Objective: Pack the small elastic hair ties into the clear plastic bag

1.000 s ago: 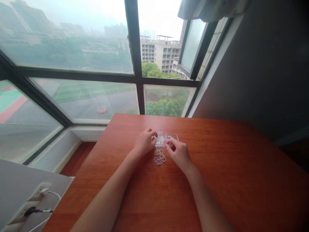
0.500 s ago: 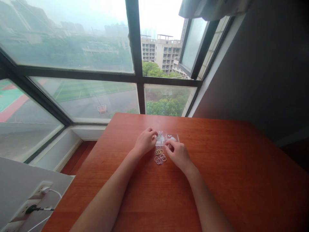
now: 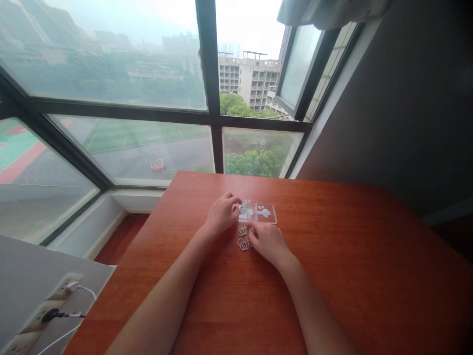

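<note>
Fingertips on the right hand (image 3: 269, 241) are bunched over the little rings (image 3: 244, 244), can't tell if they've pinched one. Half a second ago they were up by the clear plastic piece (image 3: 272, 207), so I'd say the work's shifted to the rings. Left hand (image 3: 222, 213) hasn't budged, fingers curled at the plastic's left edge, grip unclear. All on the table (image 3: 236, 301).

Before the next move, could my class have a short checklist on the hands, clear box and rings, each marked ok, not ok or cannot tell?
1. Left hand at the clear box's left end: ok.
2. Clear box on the table: ok.
3. Right hand at the rings: ok.
4. All rings in plain sight: not ok, the right hand covers some.
5. Ring gripped by the right hand: cannot tell.
</note>
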The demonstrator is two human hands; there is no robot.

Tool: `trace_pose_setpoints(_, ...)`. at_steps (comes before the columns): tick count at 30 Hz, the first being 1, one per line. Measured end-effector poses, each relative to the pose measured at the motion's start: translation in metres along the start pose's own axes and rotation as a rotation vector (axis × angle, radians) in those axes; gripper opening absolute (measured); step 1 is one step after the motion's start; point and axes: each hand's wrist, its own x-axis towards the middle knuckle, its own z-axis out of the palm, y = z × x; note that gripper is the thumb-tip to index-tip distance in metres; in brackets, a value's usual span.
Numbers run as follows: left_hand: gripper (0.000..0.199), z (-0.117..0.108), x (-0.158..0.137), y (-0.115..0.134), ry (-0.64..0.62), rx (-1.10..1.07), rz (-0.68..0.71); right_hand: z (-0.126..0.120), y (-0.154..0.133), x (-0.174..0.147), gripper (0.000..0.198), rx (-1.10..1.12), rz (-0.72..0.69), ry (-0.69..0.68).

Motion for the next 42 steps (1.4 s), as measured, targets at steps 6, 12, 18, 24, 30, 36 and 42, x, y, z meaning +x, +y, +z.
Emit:
trace_pose_setpoints(6, 0.022, -0.001, 0.001, 0.001, -0.002, -0.013, -0.002, -0.002, 0.01, -0.001, 0.025, 0.054, -0.011, 0.086)
trace_pose_setpoints(12, 0.021, 0.0, 0.001, 0.0, 0.006, -0.01, 0.007, 0.0, 0.011, 0.0, 0.017, 0.089, -0.029, 0.103)
trace_pose_setpoints(18, 0.022, 0.0, 0.001, 0.0, 0.004, -0.013, 0.012, 0.003, 0.005, 0.0, 0.017, -0.008, -0.035, 0.049)
trace_pose_setpoints(24, 0.021, -0.001, 0.0, 0.002, -0.009, -0.023, -0.005, -0.002, 0.004, 0.0, 0.02, -0.054, -0.008, 0.001)
trace_pose_setpoints(30, 0.021, -0.001, 0.0, 0.003, 0.001, -0.051, -0.011, 0.002, -0.005, 0.001, 0.023, -0.124, 0.002, 0.023)
trace_pose_setpoints(36, 0.022, -0.002, 0.0, 0.004, 0.003, -0.054, -0.025, 0.003, -0.003, 0.002, 0.021, -0.116, 0.042, 0.048)
trace_pose_setpoints(42, 0.021, -0.001, 0.0, 0.002, 0.008, -0.075, -0.006, 0.002, 0.004, 0.002, 0.018, -0.036, 0.031, 0.124)
